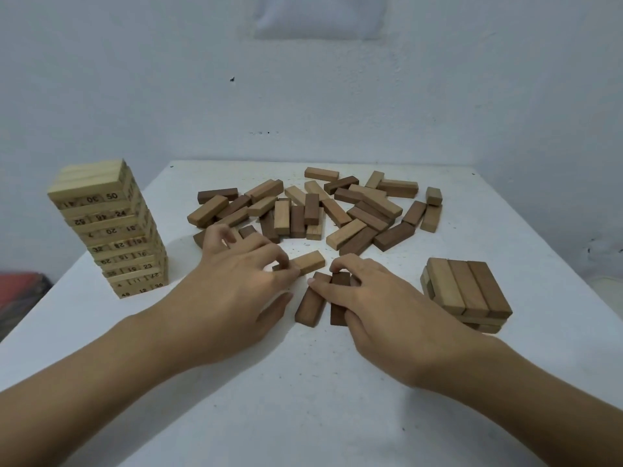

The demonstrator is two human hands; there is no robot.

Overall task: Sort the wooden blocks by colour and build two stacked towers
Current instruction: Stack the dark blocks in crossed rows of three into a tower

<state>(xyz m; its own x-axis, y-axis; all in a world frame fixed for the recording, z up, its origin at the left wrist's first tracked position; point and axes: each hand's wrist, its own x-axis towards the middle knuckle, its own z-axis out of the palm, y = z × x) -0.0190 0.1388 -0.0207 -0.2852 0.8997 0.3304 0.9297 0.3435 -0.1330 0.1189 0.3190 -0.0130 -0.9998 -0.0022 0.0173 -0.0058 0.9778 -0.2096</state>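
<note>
A plain room, by its look in a home: a bare white-painted wall point(135, 79) fills the upper half, with a paler rectangle point(320, 15) at top centre. Against it stands a speckled white table point(337, 382) with a tabletop game on it — loose wooden blocks point(303, 210) mid-frame, a numbered tower point(108, 230) at left.

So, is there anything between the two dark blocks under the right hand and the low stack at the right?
Nothing visible. Only bare table lies between the dark blocks, which the right hand grips, and the low stack. The loose pile lies farther back, and the left hand pinches a light block on the other side.
</note>
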